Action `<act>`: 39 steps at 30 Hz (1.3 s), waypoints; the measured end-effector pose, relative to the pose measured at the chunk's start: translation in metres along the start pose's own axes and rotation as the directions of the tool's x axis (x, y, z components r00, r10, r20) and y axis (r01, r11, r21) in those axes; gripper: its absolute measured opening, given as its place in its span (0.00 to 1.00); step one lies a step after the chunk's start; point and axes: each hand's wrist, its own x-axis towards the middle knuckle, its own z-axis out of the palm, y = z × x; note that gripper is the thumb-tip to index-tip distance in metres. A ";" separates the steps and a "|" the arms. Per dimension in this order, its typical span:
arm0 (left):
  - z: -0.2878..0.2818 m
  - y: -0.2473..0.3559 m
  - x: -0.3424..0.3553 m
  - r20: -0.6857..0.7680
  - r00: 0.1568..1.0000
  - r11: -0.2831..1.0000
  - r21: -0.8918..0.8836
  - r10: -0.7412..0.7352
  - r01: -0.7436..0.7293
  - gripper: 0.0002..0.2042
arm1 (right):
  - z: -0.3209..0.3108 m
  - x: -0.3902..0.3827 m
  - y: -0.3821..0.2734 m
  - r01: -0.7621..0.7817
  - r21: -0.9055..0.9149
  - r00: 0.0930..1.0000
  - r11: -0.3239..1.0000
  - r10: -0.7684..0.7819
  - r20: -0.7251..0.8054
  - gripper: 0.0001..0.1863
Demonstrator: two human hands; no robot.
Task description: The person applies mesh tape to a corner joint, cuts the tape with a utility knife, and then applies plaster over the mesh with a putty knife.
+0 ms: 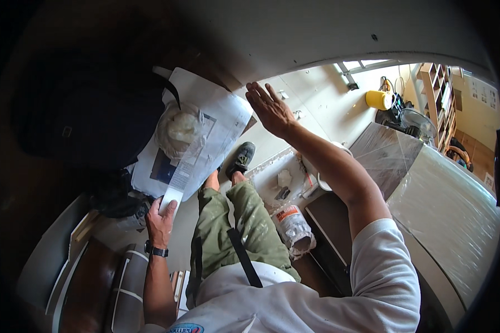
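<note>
While a pale strip (173,201) is pinched by its plain white end in the left hand (160,226), thumb and fingers clamped on it, nothing seems to be gripped by the right hand (273,114), which is held up with its fingers straight and slightly apart. Those fingers are placed right by the lower edge of a big grey panel (316,33) at the top of the view, though whether it's actually touched can't be told. The strip's gridded far part is seen in front of a whitish sheet (230,114), next to a clear plastic bundle (179,130) with something pale inside; contact there is hard to judge. Going by all that, it could be read as a checking step, the edge being sized up with one hand while the strip is held ready in the other, but that's just a guess fwiw. For the next move, a firm pinch is called for, plus some care so the plastic isn't snagged. The white-smeared tub (293,226) isn't touched by either hand.
</note>
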 end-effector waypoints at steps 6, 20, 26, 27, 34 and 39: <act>0.029 0.048 0.032 0.000 0.998 0.996 -0.076 0.056 -0.055 0.30 | 0.036 0.000 0.020 -0.042 -0.006 0.998 0.999 0.042 0.050 0.29; 0.068 0.104 0.070 0.076 0.990 0.982 -0.151 0.122 -0.110 0.28 | 0.066 -0.002 0.036 -0.094 -0.002 0.993 0.996 0.094 0.074 0.29; 0.070 0.108 0.075 0.075 0.989 0.981 -0.158 0.125 -0.112 0.28 | 0.071 0.002 0.036 -0.109 -0.008 0.993 0.994 0.110 0.053 0.28; 0.071 0.109 0.076 0.071 0.989 0.980 -0.162 0.128 -0.115 0.28 | 0.073 0.003 0.036 -0.116 -0.033 0.991 0.993 0.118 0.068 0.28; 0.073 0.106 0.077 0.081 0.988 0.979 -0.167 0.133 -0.118 0.28 | 0.070 0.012 0.029 -0.133 -0.265 0.966 0.955 0.185 0.180 0.31; 0.076 0.104 0.078 0.075 0.986 0.973 -0.190 0.146 -0.130 0.27 | 0.072 0.014 0.027 -0.181 -0.249 0.958 0.951 0.228 0.173 0.31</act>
